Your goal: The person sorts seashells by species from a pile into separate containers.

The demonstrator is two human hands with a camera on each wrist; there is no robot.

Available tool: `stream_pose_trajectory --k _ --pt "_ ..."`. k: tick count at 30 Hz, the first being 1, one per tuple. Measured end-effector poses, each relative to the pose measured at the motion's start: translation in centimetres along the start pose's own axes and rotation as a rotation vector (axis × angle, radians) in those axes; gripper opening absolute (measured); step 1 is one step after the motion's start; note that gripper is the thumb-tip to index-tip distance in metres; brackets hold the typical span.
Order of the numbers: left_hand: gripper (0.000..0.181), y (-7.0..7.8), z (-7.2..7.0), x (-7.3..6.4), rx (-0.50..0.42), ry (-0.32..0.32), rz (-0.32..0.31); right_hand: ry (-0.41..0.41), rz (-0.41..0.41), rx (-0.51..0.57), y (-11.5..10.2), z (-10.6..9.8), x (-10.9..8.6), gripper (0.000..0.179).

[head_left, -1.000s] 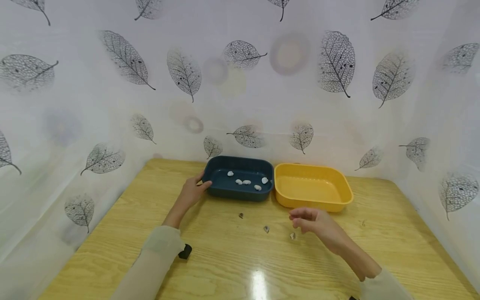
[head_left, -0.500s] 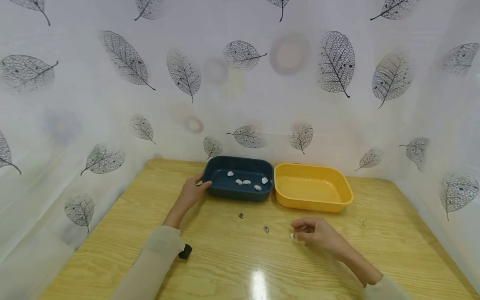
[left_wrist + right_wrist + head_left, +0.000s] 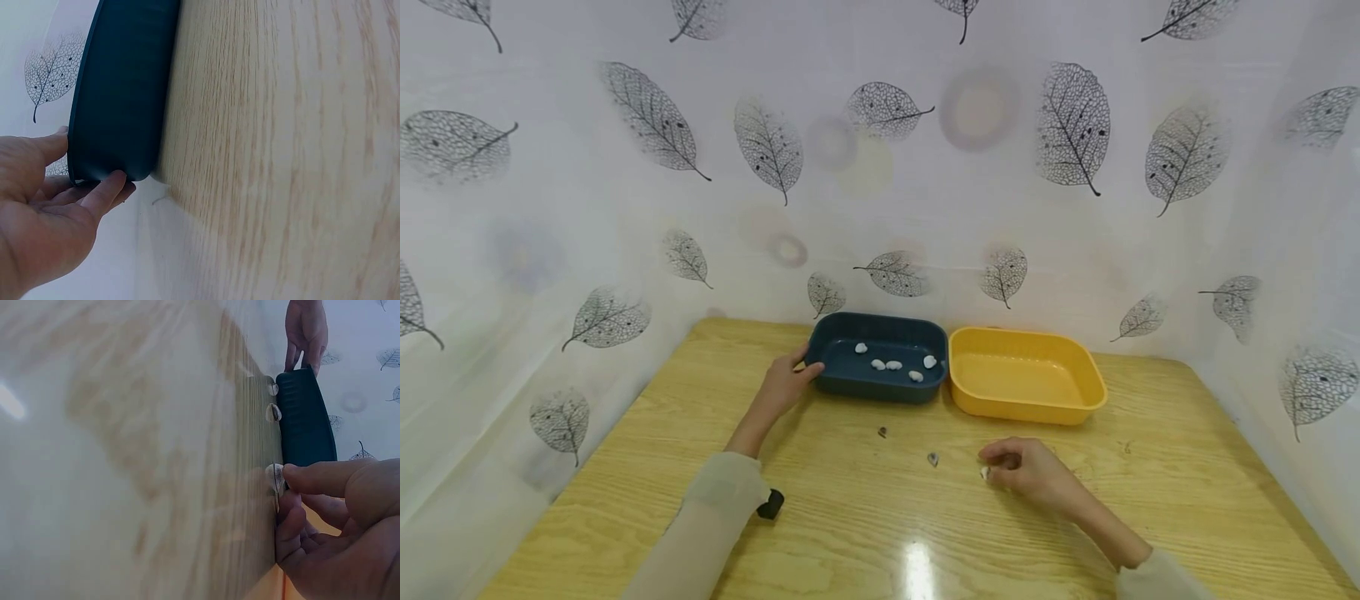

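Observation:
At the left end of a dark blue tray [image 3: 880,392], my left hand [image 3: 780,387] holds the corner, its fingers [image 3: 103,194] against the end wall and rim. Several small white shells [image 3: 893,365] lie inside that tray. My right hand [image 3: 1033,475] is low over the table, thumb and forefinger pinching a small whitish shell [image 3: 275,477] at the tabletop. Two more small shells rest on the wood to its left, a greyish shell [image 3: 933,459] and a darker shell [image 3: 882,432]. The shell's far side is hidden by my fingertips.
A yellow tray [image 3: 1026,411] stands beside the dark blue one on the right, with nothing seen inside. The wooden table [image 3: 850,517] meets a leaf-printed curtain [image 3: 880,192] at the back and sides. A black object [image 3: 771,504] shows at my left cuff.
My right hand has come down and slightly back from near the yellow tray's front to the nearest shell, and its thumb and forefinger have closed in. The left hand and trays have stayed put.

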State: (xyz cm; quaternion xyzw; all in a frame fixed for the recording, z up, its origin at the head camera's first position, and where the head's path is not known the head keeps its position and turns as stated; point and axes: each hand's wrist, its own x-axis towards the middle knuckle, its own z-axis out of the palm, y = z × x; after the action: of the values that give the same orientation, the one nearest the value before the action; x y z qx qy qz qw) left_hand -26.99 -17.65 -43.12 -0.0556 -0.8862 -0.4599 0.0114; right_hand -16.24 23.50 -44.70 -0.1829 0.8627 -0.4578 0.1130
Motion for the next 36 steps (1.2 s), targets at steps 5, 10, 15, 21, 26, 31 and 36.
stream_pose_trajectory --k 5,10,15,21,26,31,36 --pt "0.064 -0.02 -0.02 -0.07 -0.003 -0.002 0.000 0.023 -0.019 -0.042 -0.14 0.31 0.02 0.020" --pt "0.064 -0.03 -0.03 -0.10 -0.006 -0.006 -0.001 0.054 -0.029 -0.102 -0.38 0.60 -0.02 0.012" --pt "0.064 -0.09 -0.05 0.00 -0.015 -0.011 -0.008 0.075 -0.040 -0.148 -0.49 0.72 -0.07 0.009" --pt "0.064 -0.17 0.03 0.04 -0.022 -0.012 -0.006 0.082 -0.023 -0.166 -0.54 0.78 -0.10 0.006" --pt "0.064 -0.22 0.02 0.10 -0.020 -0.008 -0.010 0.078 -0.020 -0.186 -0.68 0.86 -0.04 0.007" --pt "0.064 -0.24 0.00 0.10 -0.027 -0.016 -0.013 0.069 -0.039 -0.223 -0.80 0.96 0.10 0.009" --pt "0.065 -0.16 -0.04 0.01 -0.017 -0.014 -0.010 0.043 -0.051 -0.216 -0.77 0.84 0.12 0.009"
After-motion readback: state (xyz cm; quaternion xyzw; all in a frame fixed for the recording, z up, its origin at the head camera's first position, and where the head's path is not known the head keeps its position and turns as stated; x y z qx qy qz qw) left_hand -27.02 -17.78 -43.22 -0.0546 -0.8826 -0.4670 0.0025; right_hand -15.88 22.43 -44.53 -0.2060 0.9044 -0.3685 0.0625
